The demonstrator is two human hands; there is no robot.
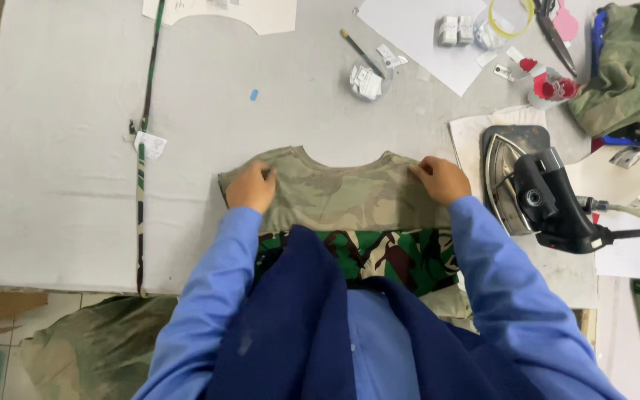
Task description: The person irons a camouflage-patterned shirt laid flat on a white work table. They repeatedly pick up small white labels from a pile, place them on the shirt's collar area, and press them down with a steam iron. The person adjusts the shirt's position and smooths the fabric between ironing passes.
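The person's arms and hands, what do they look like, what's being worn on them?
Both arms are covered by long, light blue sleeves that end at the wrists, with soft folds along the fabric. The left hand and right hand are bare: no gloves, and no rings or watch that I can make out. A dark navy apron hangs down the chest between the arms, over the same light blue top.

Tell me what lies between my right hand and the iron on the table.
In the head view, only bare grey table cover and the edge of a pale paper pattern piece separate the right hand from the iron.
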